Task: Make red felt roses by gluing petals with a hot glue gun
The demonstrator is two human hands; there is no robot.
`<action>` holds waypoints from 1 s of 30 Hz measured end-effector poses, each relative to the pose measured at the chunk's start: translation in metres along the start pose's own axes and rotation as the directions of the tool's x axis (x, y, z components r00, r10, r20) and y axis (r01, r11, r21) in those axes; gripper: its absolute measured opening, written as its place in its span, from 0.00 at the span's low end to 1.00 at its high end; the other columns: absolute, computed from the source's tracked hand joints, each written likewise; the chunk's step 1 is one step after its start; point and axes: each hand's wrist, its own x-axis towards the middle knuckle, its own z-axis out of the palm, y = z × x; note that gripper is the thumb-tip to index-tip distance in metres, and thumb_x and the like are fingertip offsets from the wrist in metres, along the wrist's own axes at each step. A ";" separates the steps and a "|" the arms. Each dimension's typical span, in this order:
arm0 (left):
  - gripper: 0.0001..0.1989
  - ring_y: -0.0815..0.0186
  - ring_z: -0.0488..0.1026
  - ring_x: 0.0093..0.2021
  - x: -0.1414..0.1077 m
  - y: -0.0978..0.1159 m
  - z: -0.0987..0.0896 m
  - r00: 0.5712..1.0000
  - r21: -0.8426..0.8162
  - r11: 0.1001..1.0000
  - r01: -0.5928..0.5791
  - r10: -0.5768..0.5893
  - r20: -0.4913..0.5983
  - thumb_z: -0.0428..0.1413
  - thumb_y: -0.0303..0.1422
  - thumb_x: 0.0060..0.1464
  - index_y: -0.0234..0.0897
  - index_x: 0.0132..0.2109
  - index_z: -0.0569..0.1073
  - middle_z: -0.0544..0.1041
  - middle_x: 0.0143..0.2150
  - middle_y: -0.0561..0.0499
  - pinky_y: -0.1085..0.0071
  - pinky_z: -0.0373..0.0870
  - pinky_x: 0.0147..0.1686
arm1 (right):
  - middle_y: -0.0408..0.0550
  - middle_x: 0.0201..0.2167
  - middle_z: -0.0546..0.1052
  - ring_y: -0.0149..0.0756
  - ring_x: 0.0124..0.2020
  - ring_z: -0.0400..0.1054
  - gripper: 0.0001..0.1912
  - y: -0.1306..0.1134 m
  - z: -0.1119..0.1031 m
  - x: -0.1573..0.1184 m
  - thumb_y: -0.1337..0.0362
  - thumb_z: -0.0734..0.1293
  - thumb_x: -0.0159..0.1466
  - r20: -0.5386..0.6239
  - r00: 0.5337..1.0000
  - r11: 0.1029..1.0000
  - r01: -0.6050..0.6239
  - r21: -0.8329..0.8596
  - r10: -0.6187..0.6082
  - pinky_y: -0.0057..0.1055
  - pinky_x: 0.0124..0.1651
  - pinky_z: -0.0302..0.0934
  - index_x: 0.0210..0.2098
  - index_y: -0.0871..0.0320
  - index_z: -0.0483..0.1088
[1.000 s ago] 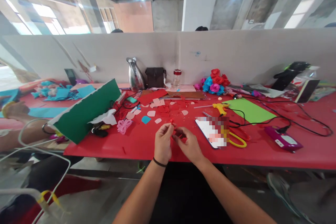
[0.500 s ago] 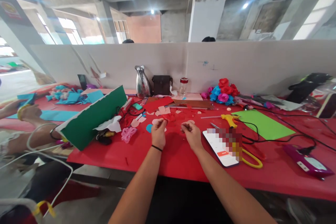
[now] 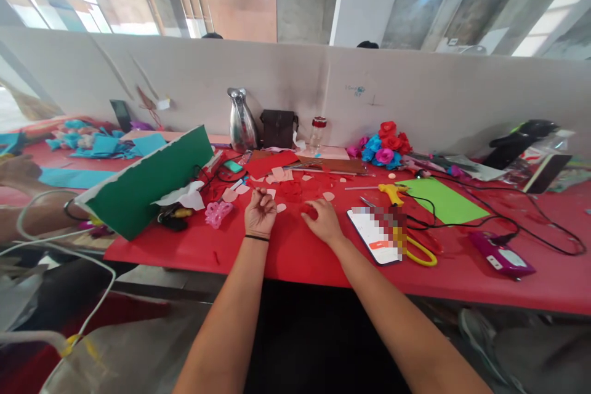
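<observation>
My left hand (image 3: 260,215) is turned palm up over the red table (image 3: 300,258), its fingers curled together; what they hold, if anything, is too small to name. To its right, my right hand (image 3: 323,219) is palm down with thumb and fingers apart and nothing seen between them. Pink and red paper scraps (image 3: 279,174) lie just beyond both hands. A pink looped ornament (image 3: 218,214) rests left of my left hand. Right of my right hand are a phone (image 3: 369,237), partly pixelated, and yellow-handled scissors (image 3: 422,252).
A green board (image 3: 148,188) stands at the left, with another person's arm (image 3: 23,215) beyond it. Behind are a silver jug (image 3: 242,123), a dark bag (image 3: 279,129), a jar (image 3: 317,135) and paper flowers (image 3: 385,144). A yellow glue gun (image 3: 391,192), cables and a purple power box (image 3: 501,253) lie right.
My left hand has rolled palm up and moved slightly left. My right hand has opened its pinch. The view has tilted down.
</observation>
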 end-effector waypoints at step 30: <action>0.12 0.78 0.63 0.19 -0.016 -0.032 0.013 0.993 0.339 0.940 0.030 -0.068 0.101 0.68 0.29 0.34 0.35 0.28 0.73 0.73 0.24 0.56 0.80 0.55 0.18 | 0.43 0.24 0.72 0.34 0.26 0.66 0.18 0.005 -0.010 -0.002 0.48 0.64 0.57 -0.089 0.949 0.802 -0.204 0.562 0.304 0.31 0.31 0.63 0.33 0.57 0.70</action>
